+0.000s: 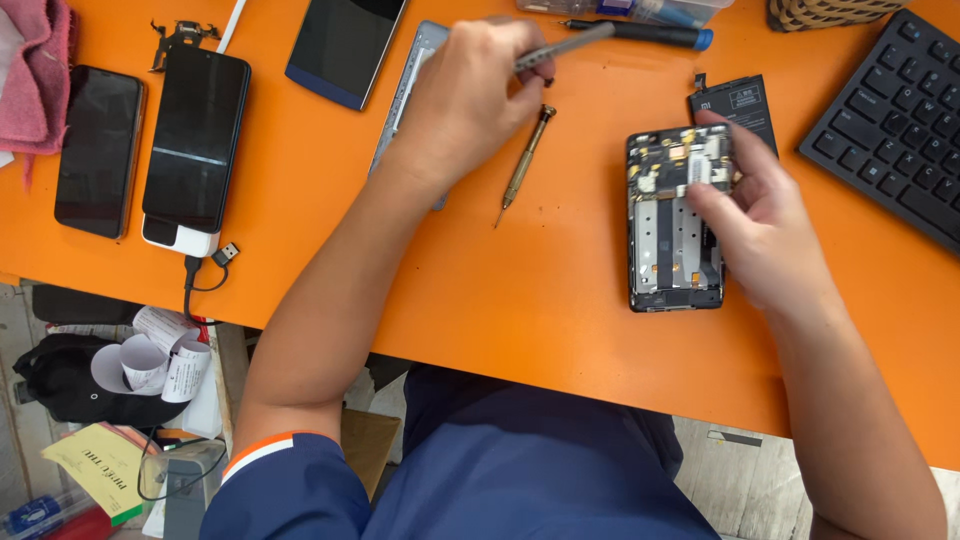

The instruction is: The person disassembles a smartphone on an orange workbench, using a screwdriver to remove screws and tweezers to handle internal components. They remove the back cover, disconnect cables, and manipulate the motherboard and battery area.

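Orange table (560, 290): right hand (760, 225) steadies opened phone (672, 250).

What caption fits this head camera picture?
Right hand steadies an opened phone while left hand holds tweezers.

right hand (755, 225) on opened phone (672, 225), left hand (470, 95) gripping tweezers (565, 45)
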